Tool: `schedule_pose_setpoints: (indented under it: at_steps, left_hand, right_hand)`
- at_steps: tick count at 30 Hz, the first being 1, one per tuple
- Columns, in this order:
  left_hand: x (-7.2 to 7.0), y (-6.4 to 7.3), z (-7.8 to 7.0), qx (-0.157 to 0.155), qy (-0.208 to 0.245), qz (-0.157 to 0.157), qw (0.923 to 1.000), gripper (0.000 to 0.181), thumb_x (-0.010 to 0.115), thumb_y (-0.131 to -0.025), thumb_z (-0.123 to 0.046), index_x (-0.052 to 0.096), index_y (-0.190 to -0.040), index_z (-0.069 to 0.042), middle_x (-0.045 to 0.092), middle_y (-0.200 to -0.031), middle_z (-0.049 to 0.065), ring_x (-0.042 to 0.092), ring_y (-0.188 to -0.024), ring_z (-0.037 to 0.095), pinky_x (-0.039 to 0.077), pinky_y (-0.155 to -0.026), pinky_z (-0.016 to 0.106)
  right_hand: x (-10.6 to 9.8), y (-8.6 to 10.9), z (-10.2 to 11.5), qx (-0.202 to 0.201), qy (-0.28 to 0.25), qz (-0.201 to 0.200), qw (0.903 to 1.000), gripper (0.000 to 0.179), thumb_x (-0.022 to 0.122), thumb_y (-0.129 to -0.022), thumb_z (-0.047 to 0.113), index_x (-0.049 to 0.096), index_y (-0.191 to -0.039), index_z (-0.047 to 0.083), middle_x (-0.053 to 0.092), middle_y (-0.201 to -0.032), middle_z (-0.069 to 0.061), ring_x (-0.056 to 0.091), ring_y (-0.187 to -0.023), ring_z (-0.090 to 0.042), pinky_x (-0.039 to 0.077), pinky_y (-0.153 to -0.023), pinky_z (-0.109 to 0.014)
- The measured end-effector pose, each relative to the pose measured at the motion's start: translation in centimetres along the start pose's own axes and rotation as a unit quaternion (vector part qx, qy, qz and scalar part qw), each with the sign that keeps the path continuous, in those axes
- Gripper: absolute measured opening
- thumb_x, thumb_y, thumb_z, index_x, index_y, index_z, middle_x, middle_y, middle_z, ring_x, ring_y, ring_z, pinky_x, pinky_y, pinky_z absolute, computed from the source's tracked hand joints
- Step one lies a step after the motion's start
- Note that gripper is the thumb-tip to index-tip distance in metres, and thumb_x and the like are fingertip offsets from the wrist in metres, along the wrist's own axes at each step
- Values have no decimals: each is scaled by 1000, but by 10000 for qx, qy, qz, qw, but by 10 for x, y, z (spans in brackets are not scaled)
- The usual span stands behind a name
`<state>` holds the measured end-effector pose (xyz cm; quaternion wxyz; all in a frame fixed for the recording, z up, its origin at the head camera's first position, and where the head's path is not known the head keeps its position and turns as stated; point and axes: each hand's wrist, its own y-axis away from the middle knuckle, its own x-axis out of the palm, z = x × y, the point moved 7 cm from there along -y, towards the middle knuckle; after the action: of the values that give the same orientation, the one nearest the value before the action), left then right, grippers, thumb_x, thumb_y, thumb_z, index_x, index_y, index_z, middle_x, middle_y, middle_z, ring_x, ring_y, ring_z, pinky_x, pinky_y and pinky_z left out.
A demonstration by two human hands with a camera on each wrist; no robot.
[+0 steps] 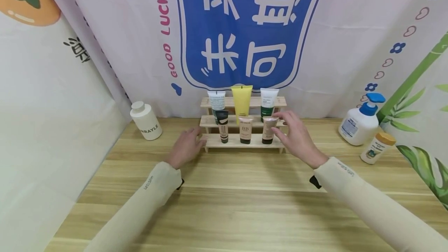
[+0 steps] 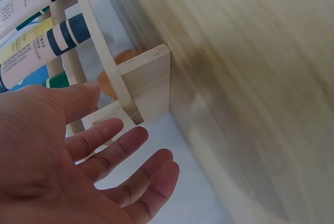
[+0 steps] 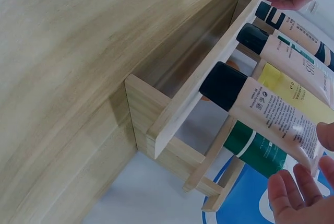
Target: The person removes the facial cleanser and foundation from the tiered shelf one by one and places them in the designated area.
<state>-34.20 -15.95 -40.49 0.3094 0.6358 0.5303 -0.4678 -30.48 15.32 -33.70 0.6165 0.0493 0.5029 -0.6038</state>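
A three-step wooden rack (image 1: 241,145) holds six upright tubes. My left hand (image 1: 186,147) is at its left end, fingers loosely spread with nothing held; the left wrist view shows the palm (image 2: 42,151) beside the rack's end. At the right end my right hand (image 1: 295,135) has thumb and fingers around the crimped top of a pinkish-beige tube (image 3: 276,114) with a black cap, standing on the front step. Left of it stand a BB tube (image 1: 245,129) and a black-and-beige tube (image 1: 223,127). Behind are a pale blue tube (image 1: 217,100), a yellow tube (image 1: 241,102) and a white-and-green tube (image 1: 268,100).
A white round bottle (image 1: 147,121) stands on the wooden table (image 1: 227,205) to the left. On the right are a white pump bottle (image 1: 358,125) with a blue head and a small white bottle (image 1: 376,149) with a gold cap. A printed curtain (image 1: 315,61) hangs behind the rack.
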Motion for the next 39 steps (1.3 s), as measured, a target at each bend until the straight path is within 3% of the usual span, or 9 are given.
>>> schedule_pose_setpoints:
  at_steps: [15,22,33,39]
  left_hand:
    - [10,-2,2,-15,-28,47,10000,37,59,-96,-22,55,-125,-1,54,-126,16,49,-112,33,41,-97,45]
    - [11,-2,0,6,-92,37,10000,35,59,-95,-20,56,-124,-1,55,-124,16,51,-110,33,42,-95,45]
    - [13,-1,1,8,-123,53,9999,36,59,-95,-20,55,-126,-1,55,-123,16,52,-110,33,43,-94,46]
    - [14,-2,0,40,-62,-27,10000,37,58,-96,-19,54,-126,0,55,-122,18,52,-110,35,43,-95,47]
  right_hand:
    - [9,1,-6,176,-433,-268,9985,34,66,-87,-1,51,-117,7,60,-104,-7,61,-89,-22,53,-77,-36]
    - [7,6,-11,57,-530,-541,9971,31,66,-87,0,54,-115,7,61,-98,-4,59,-82,-17,52,-70,-31]
    - [-39,9,-30,78,-469,-1253,9910,30,67,-86,1,59,-115,2,62,-90,-8,58,-78,-19,47,-70,-20]
    - [-56,6,-69,860,-153,-1076,9903,30,62,-91,5,56,-121,5,61,-96,-10,57,-82,-20,44,-67,-19]
